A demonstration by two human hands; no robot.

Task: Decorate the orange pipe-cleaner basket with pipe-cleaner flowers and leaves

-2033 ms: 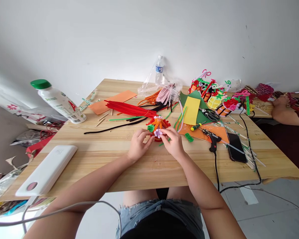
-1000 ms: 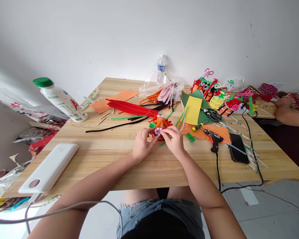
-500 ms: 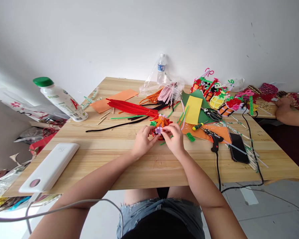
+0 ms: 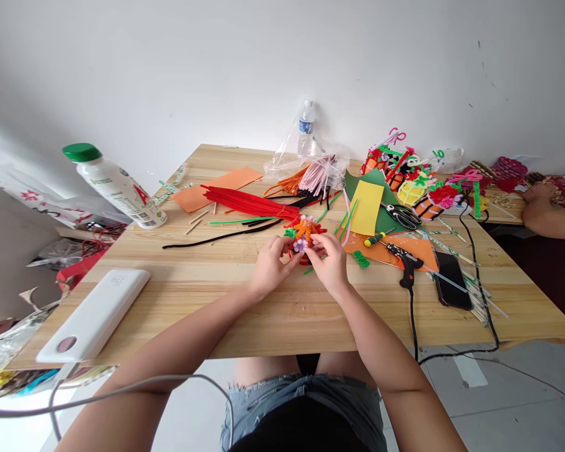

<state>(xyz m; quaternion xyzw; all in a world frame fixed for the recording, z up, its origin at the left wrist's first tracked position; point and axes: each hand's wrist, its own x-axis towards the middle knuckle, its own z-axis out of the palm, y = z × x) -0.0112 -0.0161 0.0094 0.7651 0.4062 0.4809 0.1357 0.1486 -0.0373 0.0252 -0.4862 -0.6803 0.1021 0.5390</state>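
Note:
Between my two hands, low over the table, is a small pipe-cleaner flower piece (image 4: 307,230) with orange, purple, green and red parts. My left hand (image 4: 272,266) is closed, its thumb and fingertips pinching the left side near the purple flower. From the right, my right hand (image 4: 328,260) pinches the same piece, thumb and forefinger at the purple petals. Its lower part is partly hidden by my fingers. Just behind lies a bundle of red pipe cleaners (image 4: 247,202), and a green coiled pipe cleaner (image 4: 360,259) rests to the right.
A glue gun (image 4: 408,267), phone (image 4: 452,285), scissors (image 4: 403,217) and screwdriver (image 4: 374,239) lie at right. Finished pipe-cleaner baskets (image 4: 412,190) stand behind. At left are a white bottle (image 4: 122,191) and power bank (image 4: 94,316). Another person's arm (image 4: 550,216) is far right.
Almost nothing differs. Both hands keep their pinch on the flower piece, and the view has shifted very slightly.

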